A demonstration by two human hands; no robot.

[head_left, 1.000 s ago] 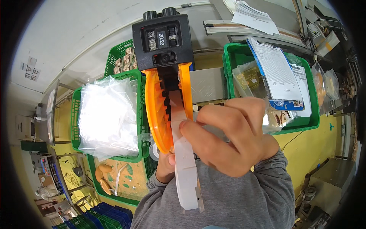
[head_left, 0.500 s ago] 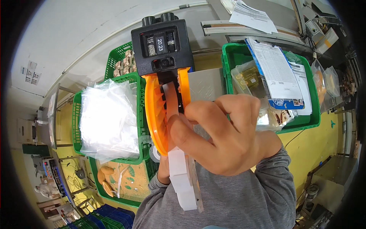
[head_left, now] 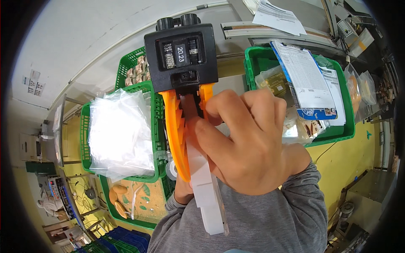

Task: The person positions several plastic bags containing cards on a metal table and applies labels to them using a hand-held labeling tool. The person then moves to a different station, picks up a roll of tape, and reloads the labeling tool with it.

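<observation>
A black and orange price label gun point(head_left: 181, 55) is held up close in front of me, its body at the top and its orange handle pointing down. My left hand point(head_left: 183, 189) is at the lower end of the handle; its fingers are mostly hidden behind the gun. A white label strip point(head_left: 203, 179) runs out of the gun's underside and hangs down in front of my grey top. With thumb and forefinger closed, my right hand point(head_left: 249, 143) pinches this strip just below the black body, beside the orange frame.
To the left, a green crate point(head_left: 157, 162) holds a pile of clear plastic bags point(head_left: 120, 130). Below it is a tray point(head_left: 137, 202) with brown pieces. A green bin point(head_left: 348, 135) on the right carries a blue clipboard point(head_left: 310, 84) and packets. Small wrapped packs point(head_left: 138, 71) sit in another crate behind.
The label gun has tipped slightly and come a little lower. My right hand has shifted up along the strip toward the black body, its pinch still closed.
</observation>
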